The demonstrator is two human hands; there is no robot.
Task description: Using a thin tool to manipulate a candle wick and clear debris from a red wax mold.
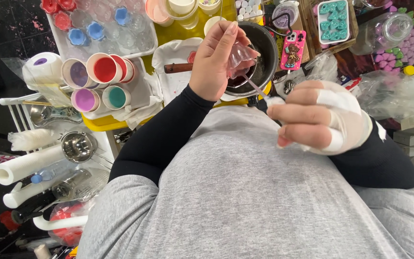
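My left hand (215,61) grips a small clear plastic mould (241,56) and holds it over a black pot (266,47) with dark red liquid in it. My right hand (319,117), wrapped in white bandage and a thin glove, pinches the end of a thin clear stick (257,88). The stick's far tip reaches under the mould toward the pot. Both arms wear black sleeves over a grey shirt.
On a yellow table (102,123) stand cups of coloured wax (102,69) in red, purple and teal, and a clear tray of red and blue moulds (89,29). A pink phone (293,49) and a teal mould tray (333,21) lie right. Paper rolls (27,164) and a strainer (77,146) are left.
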